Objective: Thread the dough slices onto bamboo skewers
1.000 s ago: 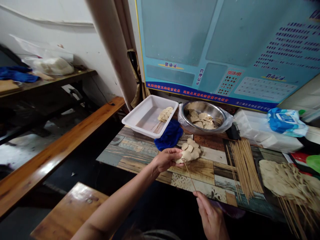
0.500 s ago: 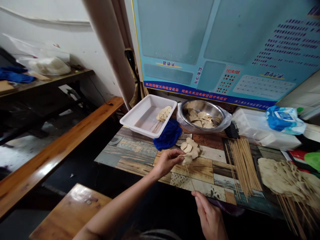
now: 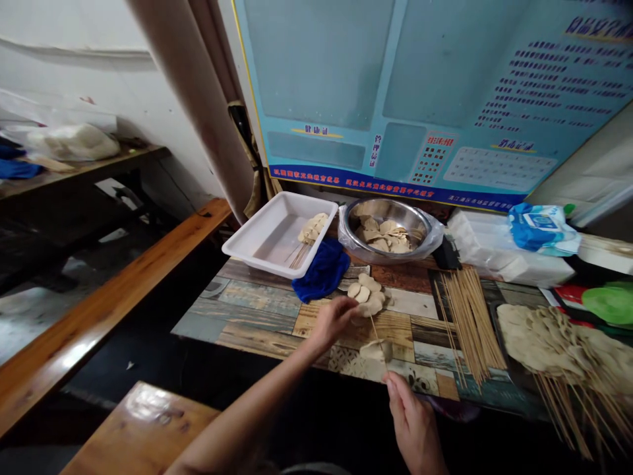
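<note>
My right hand (image 3: 413, 422) pinches the lower end of a thin bamboo skewer (image 3: 380, 343) near the table's front edge. One tan round slice (image 3: 376, 350) is threaded on the skewer just above my fingers. My left hand (image 3: 333, 320) reaches over the table with its fingers drawn together. Its fingertips are on the near edge of a small pile of tan slices (image 3: 364, 295). The skewer's tip points up towards that pile.
A white tray (image 3: 257, 237) with a few finished skewers and a steel bowl (image 3: 418, 218) of slices stand at the back. A blue cloth (image 3: 321, 270) lies before the tray. Loose skewers (image 3: 465, 316) and a heap of filled skewers (image 3: 558, 343) lie at right. Wooden benches (image 3: 99, 316) are at left.
The slice my left hand held at the skewer's tip has slid down towards my right hand. My left hand has gone back to the pile. The view shifted slightly left.
</note>
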A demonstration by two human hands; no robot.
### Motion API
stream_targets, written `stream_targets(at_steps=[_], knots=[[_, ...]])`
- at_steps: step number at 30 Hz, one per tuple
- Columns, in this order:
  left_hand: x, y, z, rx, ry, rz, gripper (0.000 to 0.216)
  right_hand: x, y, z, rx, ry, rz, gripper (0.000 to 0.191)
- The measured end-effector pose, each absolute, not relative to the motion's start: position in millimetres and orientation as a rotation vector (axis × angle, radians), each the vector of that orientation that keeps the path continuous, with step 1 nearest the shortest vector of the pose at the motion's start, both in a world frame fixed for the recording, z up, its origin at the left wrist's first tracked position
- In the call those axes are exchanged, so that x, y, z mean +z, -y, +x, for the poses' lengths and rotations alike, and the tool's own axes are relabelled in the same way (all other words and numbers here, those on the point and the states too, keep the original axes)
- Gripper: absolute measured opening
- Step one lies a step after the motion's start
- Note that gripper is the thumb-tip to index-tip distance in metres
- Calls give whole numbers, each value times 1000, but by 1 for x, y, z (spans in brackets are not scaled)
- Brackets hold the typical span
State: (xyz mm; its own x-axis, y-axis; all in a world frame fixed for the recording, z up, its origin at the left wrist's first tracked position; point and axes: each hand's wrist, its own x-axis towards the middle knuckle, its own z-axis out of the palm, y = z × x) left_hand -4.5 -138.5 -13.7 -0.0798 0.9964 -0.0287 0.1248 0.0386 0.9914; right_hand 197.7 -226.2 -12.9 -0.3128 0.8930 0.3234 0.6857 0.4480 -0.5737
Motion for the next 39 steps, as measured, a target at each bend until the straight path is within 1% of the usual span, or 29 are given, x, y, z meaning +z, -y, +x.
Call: stream_targets(at_steps=[1,4,7,8,12,15,17,23,30,35,39], knots=[[-16,125,-9,1218,-1470,1344,19,-12,226,199,432,2092,-1314,47],[-20,91,-18,1232,-1556,1483,18,-9,229,202,423,2081,-1300,47],[-19,76,-22,1244,-1482,1355,8,-6,232,203,447,2055,-1288,46],[-18,76,-23,1258,-1442,1266,8,-5,233,203,463,2047,-1286,46],[-11,93,-24,1269,-1231,891,23,-4,232,198,549,2025,-1276,46],[-4,109,-22,1250,-992,578,27,-3,230,192,626,2016,-1253,44],[1,117,-20,1263,-914,468,29,-2,229,187,659,2025,-1242,42],[11,128,-11,1349,-854,486,32,-1,229,181,641,2042,-1241,44],[11,142,-2,1410,-1041,812,36,-4,230,181,623,2075,-1289,48],[15,145,-3,1432,-976,618,37,-1,229,182,616,2074,-1261,46],[18,145,-7,1332,-895,422,37,-2,228,183,585,2073,-1211,43]])
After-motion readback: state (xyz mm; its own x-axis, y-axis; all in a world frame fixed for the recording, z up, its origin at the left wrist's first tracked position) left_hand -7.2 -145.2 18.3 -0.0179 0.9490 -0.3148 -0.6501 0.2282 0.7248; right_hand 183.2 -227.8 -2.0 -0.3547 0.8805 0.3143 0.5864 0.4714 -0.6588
